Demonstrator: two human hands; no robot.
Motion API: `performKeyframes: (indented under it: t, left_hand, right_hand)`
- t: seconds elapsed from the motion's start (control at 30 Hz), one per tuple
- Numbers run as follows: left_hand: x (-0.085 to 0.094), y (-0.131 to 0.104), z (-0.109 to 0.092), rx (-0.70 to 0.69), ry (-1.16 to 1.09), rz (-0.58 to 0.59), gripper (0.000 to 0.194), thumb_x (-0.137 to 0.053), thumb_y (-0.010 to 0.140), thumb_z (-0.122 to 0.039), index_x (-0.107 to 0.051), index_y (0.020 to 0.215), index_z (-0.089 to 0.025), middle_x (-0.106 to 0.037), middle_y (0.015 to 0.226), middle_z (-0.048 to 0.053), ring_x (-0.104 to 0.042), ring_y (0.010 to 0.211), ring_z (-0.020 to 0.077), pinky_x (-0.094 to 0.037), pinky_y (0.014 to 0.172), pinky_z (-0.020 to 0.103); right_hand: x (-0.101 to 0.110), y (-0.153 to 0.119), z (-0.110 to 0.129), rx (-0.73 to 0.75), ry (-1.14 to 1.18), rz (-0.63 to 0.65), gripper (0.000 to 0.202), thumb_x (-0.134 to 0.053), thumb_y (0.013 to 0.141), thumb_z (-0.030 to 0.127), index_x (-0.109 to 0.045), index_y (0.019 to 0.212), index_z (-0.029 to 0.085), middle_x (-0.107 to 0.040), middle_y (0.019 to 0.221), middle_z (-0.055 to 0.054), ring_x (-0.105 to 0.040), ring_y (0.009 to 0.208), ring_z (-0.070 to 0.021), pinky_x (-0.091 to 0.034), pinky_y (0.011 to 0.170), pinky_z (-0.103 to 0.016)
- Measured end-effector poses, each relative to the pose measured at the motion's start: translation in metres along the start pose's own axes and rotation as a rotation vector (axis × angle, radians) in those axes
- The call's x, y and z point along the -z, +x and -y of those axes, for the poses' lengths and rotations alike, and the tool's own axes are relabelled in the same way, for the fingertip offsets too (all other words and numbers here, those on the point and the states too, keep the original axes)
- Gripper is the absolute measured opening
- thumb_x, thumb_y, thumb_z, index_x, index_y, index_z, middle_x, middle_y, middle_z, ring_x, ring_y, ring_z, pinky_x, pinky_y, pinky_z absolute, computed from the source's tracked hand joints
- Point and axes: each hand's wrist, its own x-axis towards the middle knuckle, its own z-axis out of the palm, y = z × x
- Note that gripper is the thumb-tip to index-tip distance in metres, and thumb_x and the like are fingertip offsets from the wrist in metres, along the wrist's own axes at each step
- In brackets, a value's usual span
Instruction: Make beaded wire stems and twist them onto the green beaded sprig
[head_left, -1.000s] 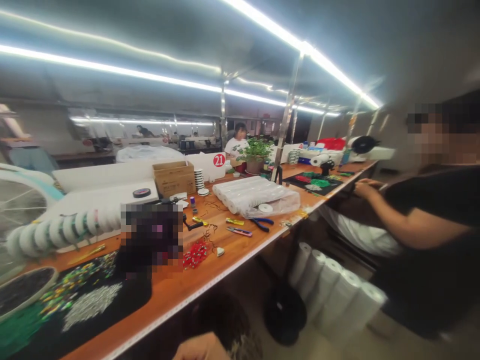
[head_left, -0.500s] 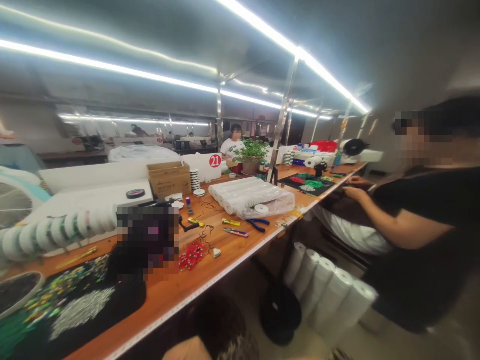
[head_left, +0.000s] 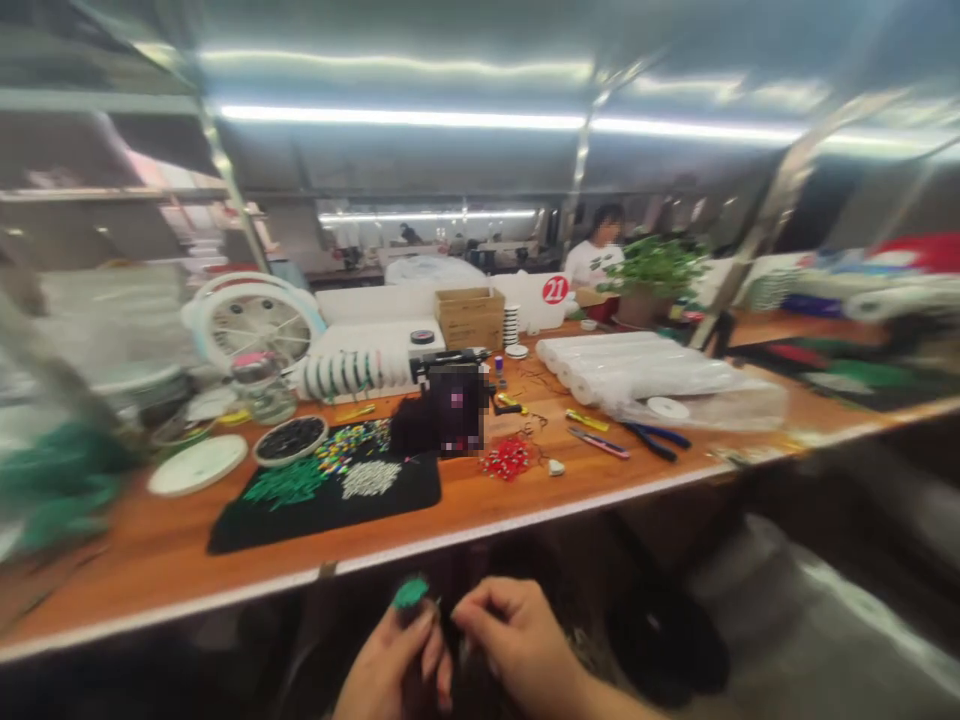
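Note:
Below the table's front edge, my left hand [head_left: 397, 655] is closed, with a green thing [head_left: 411, 592] at its index fingertip; whether it is a wrap or a held piece is unclear. My right hand [head_left: 517, 630] is closed beside it, thumb and index finger pinched together on something too small to make out. Both hands are close together but apart. Above them on the table, a black mat [head_left: 322, 515] bears green pieces [head_left: 289, 483], silvery pieces [head_left: 371, 479] and mixed coloured pieces [head_left: 349, 443]. Red pieces [head_left: 508, 458] lie right of the mat.
On the wooden table [head_left: 480, 510] are pliers [head_left: 656, 438], pink-handled snips [head_left: 598, 443], wrapped white rolls [head_left: 622, 365], a cardboard box [head_left: 470, 318] and a row of spools [head_left: 352, 372]. A fan [head_left: 259, 325] stands back left. Another person [head_left: 596, 260] is behind the partition.
The view has swung left and down. Both hands now show below the table edge, where only part of an arm or hand showed before. The nearby person at right has left the view.

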Motion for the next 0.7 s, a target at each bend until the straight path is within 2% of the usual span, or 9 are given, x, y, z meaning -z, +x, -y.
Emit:
performKeyframes:
  t: [0.13,0.27,0.43,0.5,0.57,0.7]
  left_hand:
    - [-0.004,-0.007,-0.003,-0.007,-0.131,-0.027,0.041,-0.076,0.059,-0.04,-0.041,0.06,-0.019,-0.031,0.046,-0.01,-0.024,0.036,0.0034,-0.026,0.032,0.015]
    - [-0.005,-0.011,-0.005,-0.03,-0.109,-0.014,0.043,-0.076,0.059,-0.042,-0.039,0.065,-0.02,-0.028,0.047,-0.012,-0.016,0.037,0.0028,-0.021,0.03,0.014]
    - [0.002,-0.011,0.002,-0.11,-0.066,-0.048,0.037,-0.071,0.067,-0.043,-0.043,0.073,-0.02,-0.029,0.047,-0.012,-0.02,0.039,0.0036,-0.024,0.033,0.014]
    - [0.006,-0.011,0.005,-0.137,-0.045,-0.048,0.034,-0.068,0.071,-0.043,-0.044,0.075,-0.02,-0.03,0.048,-0.011,-0.023,0.04,0.0039,-0.026,0.035,0.014]
    - [0.008,-0.01,0.007,-0.152,-0.037,-0.057,0.033,-0.067,0.073,-0.043,-0.044,0.075,-0.02,-0.031,0.049,-0.011,-0.024,0.041,0.0038,-0.027,0.036,0.014]
    - [0.009,-0.01,0.008,-0.166,-0.047,-0.081,0.031,-0.067,0.074,-0.041,-0.044,0.074,-0.02,-0.031,0.05,-0.011,-0.026,0.042,0.0036,-0.026,0.038,0.013]
  right_hand:
    - [0.0,-0.009,0.002,0.034,-0.031,0.062,0.026,-0.06,0.076,0.031,-0.057,0.056,0.015,-0.051,0.049,0.003,-0.045,0.047,-0.0097,-0.037,0.048,-0.02]
    - [-0.002,-0.014,0.004,0.059,-0.103,0.09,0.026,-0.057,0.078,0.029,-0.056,0.057,0.015,-0.058,0.054,-0.001,-0.051,0.053,-0.0124,-0.039,0.053,-0.021]
    - [-0.001,-0.017,0.005,0.328,-0.271,0.066,0.023,-0.054,0.08,0.027,-0.06,0.062,0.015,-0.059,0.06,-0.002,-0.053,0.057,-0.0131,-0.04,0.056,-0.022]
    - [-0.002,-0.018,0.006,0.39,-0.29,0.067,0.022,-0.053,0.081,0.026,-0.061,0.064,0.015,-0.059,0.061,-0.002,-0.054,0.057,-0.0129,-0.041,0.056,-0.022]
    - [-0.002,-0.018,0.006,0.411,-0.296,0.069,0.022,-0.052,0.082,0.026,-0.062,0.065,0.015,-0.059,0.061,-0.002,-0.054,0.057,-0.0131,-0.041,0.057,-0.022]
    - [-0.003,-0.018,0.007,0.362,-0.308,0.083,0.023,-0.052,0.082,0.027,-0.062,0.065,0.016,-0.06,0.062,-0.003,-0.054,0.058,-0.0139,-0.041,0.057,-0.023]
